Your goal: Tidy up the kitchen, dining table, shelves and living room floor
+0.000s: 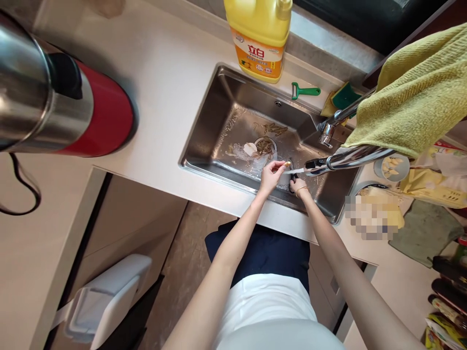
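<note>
Both bare forearms reach forward over the pale counter edge (160,183), hands near each other, not touching, low over the rectangular stainless-steel sink (206,121). Right hand (298,185): fingers curled round what looks like a small black tool (292,181), working end can't be made out. Left hand (270,178): thumb and fingertips pinching a small orange-tan piece (287,164), out over the basin beside the water stream from the chrome spout (323,166). Piece reads light, fairly firm, likely slick when wet; could squirt out if squeezed hard, so light pinch near one end. Tool handle probably wet too, wants a full wrap. Farther in: thin brownish scraps (275,129), limp by the look, lying on the sink floor
</note>
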